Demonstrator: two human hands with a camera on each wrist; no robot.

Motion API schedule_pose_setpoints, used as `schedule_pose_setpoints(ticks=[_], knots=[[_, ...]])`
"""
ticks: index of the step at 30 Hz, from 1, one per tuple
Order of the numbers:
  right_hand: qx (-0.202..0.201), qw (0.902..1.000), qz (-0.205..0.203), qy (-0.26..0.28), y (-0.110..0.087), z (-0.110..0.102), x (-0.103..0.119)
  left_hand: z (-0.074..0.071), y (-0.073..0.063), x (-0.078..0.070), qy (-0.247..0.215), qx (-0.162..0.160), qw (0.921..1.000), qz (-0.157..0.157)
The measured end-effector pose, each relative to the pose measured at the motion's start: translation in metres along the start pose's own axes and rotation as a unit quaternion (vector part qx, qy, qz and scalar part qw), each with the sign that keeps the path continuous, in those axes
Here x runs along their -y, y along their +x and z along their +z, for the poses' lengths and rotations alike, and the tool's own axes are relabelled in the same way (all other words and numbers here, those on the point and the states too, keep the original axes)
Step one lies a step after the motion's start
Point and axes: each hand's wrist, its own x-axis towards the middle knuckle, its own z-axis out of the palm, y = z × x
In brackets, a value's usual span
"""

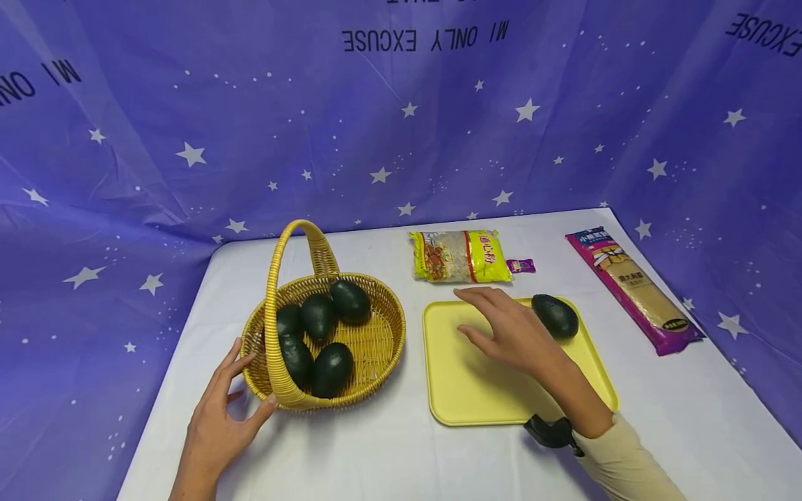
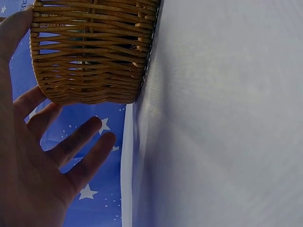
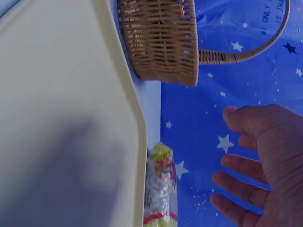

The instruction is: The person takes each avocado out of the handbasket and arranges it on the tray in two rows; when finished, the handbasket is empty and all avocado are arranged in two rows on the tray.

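From my remote seat, I see the left hand [image 1: 219, 421] with fingers spread, touching the side of the yellow wicker basket [image 1: 372, 348]. The basket contains five avocados [image 1: 318, 316], gathered mostly on its left side, with bare weave at right. Next, a noodle packet [image 1: 460, 256] lies beyond the yellow tray [image 1: 460, 393]. The right hand [image 1: 516, 341] hovers above that tray, fingers apart, holding nothing. One lone avocado [image 1: 555, 316] rests at its far right corner; with six split five to one, I judge the work partway. Rightmost lies a purple pasta packet [image 1: 633, 289].
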Motion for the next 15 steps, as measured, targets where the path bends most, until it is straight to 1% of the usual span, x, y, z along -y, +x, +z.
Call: schedule_pose_setpoints(ticks=[9, 15], knots=[[-0.01, 0.9991, -0.037, 0.017, 0.012, 0.008, 0.019, 0.0, 0.0, 0.0, -0.001, 0.002, 1.0, -0.005], [0.0, 0.9981, -0.055, 0.028, 0.018, 0.012, 0.029, 0.001, 0.001, 0.001, 0.0, 0.004, 1.0, -0.006]])
